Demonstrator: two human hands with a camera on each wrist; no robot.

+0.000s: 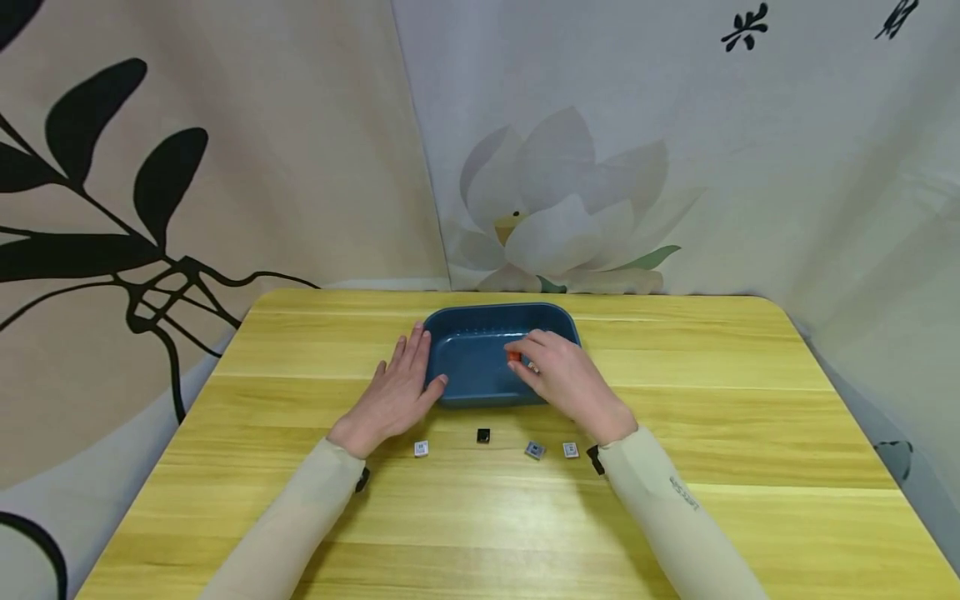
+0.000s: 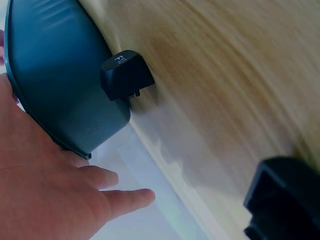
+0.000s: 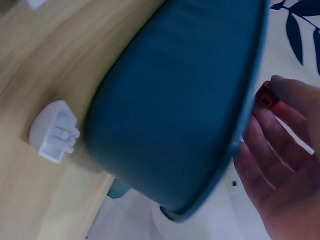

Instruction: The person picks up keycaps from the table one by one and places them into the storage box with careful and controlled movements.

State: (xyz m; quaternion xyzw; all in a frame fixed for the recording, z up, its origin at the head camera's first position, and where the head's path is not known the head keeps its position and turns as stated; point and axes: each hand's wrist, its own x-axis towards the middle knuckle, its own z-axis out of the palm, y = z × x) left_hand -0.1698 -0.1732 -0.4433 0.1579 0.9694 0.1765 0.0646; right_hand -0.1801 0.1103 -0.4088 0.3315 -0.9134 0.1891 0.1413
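A blue tray (image 1: 480, 398) stands on the wooden table. My left hand (image 1: 397, 392) rests on its left rim, fingers extended and thumb over the near corner. Above the right side of the tray, my right hand (image 1: 562, 371) pinches a small red keycap (image 3: 267, 96) between thumb and finger. A small pale thing shows beneath that hand, partly hidden. In front of the tray lie a white keycap (image 1: 422, 448), a black keycap (image 1: 483, 435), a grey keycap (image 1: 535, 450) and another pale keycap (image 1: 571, 450). The left wrist view shows markings on a dark keycap (image 2: 127, 75).
The wooden table (image 1: 712, 500) extends to both sides of the tray. Behind it hangs a pale curtain (image 1: 337, 125) with leaf and flower prints. A blurred dark object (image 2: 287, 200) sits at the lower right of the left wrist view.
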